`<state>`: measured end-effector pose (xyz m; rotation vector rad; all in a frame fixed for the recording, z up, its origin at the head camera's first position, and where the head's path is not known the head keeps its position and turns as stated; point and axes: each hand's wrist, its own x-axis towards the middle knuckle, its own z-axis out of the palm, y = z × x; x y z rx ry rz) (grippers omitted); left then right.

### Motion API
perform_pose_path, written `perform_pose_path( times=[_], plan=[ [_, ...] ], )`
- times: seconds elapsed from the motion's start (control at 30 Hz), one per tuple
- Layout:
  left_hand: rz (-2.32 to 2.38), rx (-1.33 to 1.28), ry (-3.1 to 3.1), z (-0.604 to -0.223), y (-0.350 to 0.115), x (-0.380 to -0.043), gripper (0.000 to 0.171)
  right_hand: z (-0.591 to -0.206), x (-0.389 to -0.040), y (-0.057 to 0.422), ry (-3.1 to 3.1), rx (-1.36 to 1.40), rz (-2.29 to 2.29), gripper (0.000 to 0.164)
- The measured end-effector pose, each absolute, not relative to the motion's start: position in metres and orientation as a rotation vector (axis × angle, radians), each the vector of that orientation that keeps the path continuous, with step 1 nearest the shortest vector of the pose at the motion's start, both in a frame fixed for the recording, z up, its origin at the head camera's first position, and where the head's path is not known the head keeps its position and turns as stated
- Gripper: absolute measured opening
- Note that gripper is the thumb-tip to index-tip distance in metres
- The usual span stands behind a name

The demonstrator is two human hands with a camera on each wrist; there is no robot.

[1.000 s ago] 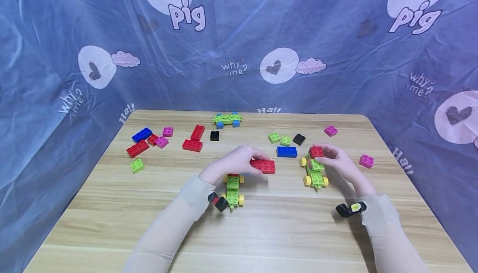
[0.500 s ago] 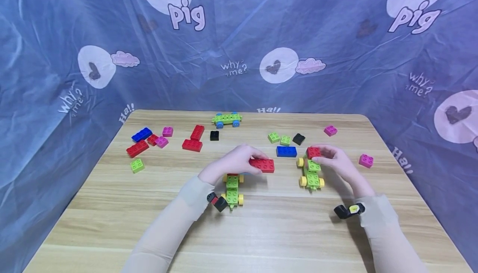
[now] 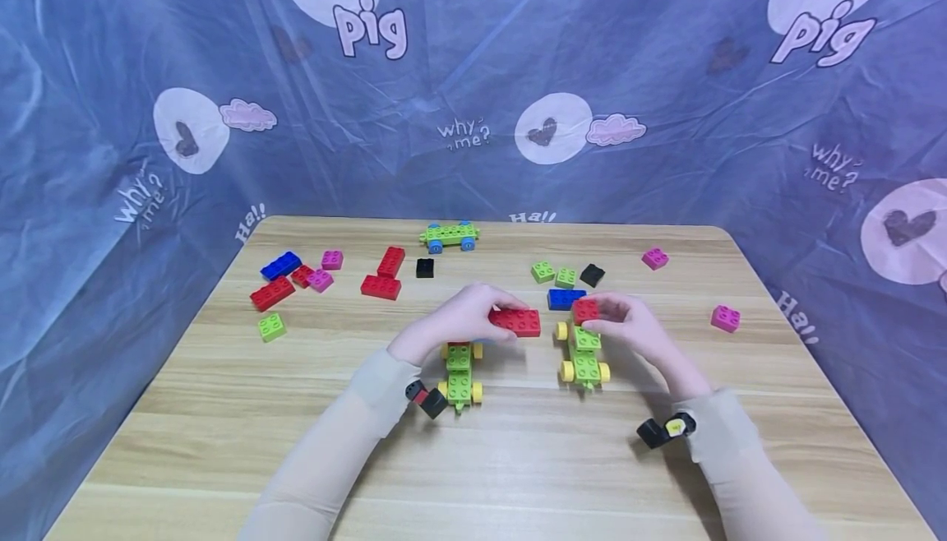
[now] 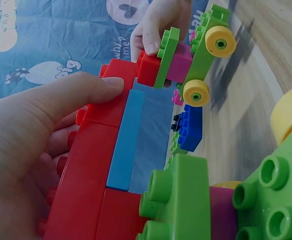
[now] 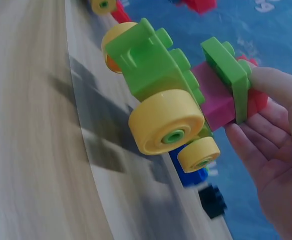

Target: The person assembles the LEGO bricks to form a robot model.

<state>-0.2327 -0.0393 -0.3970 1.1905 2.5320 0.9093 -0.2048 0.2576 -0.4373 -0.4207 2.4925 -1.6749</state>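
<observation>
In the head view my left hand (image 3: 462, 315) holds the red bricks (image 3: 521, 323) that reach rightward from the top of a green toy car (image 3: 459, 376) with yellow wheels. A light blue brick (image 4: 126, 140) lies under these red bricks in the left wrist view, beside a green plate (image 4: 183, 200). My right hand (image 3: 629, 327) pinches the small red brick (image 3: 585, 311) topping a second green car (image 3: 585, 364), also yellow-wheeled. A pink brick (image 5: 213, 95) and a green plate (image 5: 228, 70) sit between that red brick and its base. This car appears raised off the table, its shadow apart from the wheels.
Behind the second car lies a blue brick (image 3: 565, 299), near two small green bricks and a black brick (image 3: 592, 275). A blue-wheeled green car base (image 3: 451, 236) stands at the back. Red, blue, pink and green bricks lie at left; pink bricks (image 3: 726, 318) at right.
My right hand has moved left with the yellow-wheeled car it holds, closer to the red bricks in my left hand. The left hand has barely shifted.
</observation>
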Motion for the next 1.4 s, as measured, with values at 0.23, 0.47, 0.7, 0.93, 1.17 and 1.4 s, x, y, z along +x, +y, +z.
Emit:
perform_pose_path(
  times=[0.23, 0.47, 0.7, 0.93, 1.17, 1.4],
  plan=[
    [0.941, 1.187, 2.548, -0.398, -0.043, -0.233, 0.045, -0.439, -0.204, 0.234, 2.467, -0.457, -1.653, 0.043],
    [0.977, 1.18, 2.553, -0.397, -0.046, -0.233, 0.045, -0.445, -0.205, 0.218, 2.459, -0.468, -1.631, 0.043],
    [0.991, 1.163, 2.564, -0.398, -0.047, -0.233, 0.045, -0.452, -0.207, 0.207, 2.406, -0.489, -1.664, 0.044],
    [0.982, 1.187, 2.572, -0.399, -0.046, -0.234, 0.045, -0.451, -0.206, 0.195, 2.376, -0.549, -1.676, 0.043],
    [0.999, 1.193, 2.554, -0.399, -0.043, -0.234, 0.045, -0.453, -0.206, 0.187, 2.352, -0.552, -1.675, 0.043],
    [0.979, 1.198, 2.562, -0.401, -0.041, -0.235, 0.045, -0.454, -0.206, 0.183, 2.328, -0.552, -1.695, 0.042]
  ],
)
